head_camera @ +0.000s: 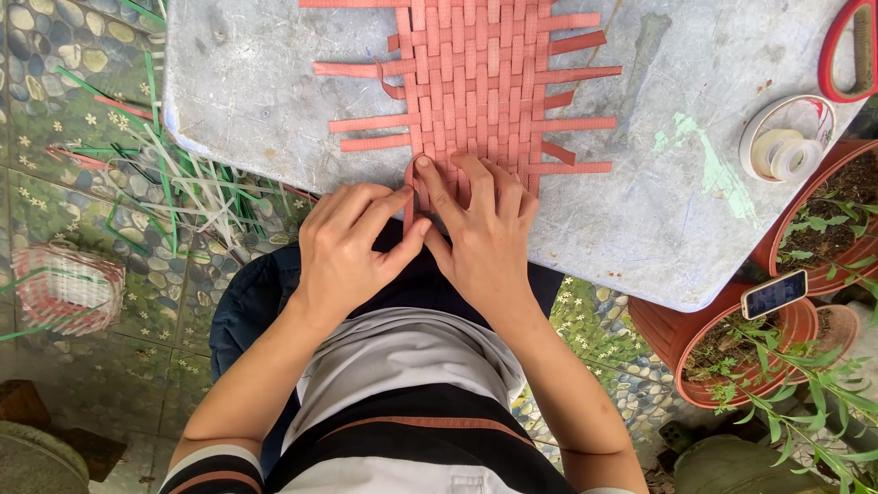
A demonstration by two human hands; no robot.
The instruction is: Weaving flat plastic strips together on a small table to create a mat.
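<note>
A flat mat woven from salmon-pink plastic strips lies on a grey board, loose strip ends sticking out on both sides. My left hand pinches a strip end at the mat's near left corner between thumb and forefingers. My right hand lies flat on the mat's near edge, its index finger pressing the same corner. Both hands touch each other at the thumbs.
Rolls of tape and red-handled scissors lie at the board's right. Two terracotta pots with plants stand below, a phone on one rim. Green and white strips and a small woven basket lie on the pebble-pattern floor at left.
</note>
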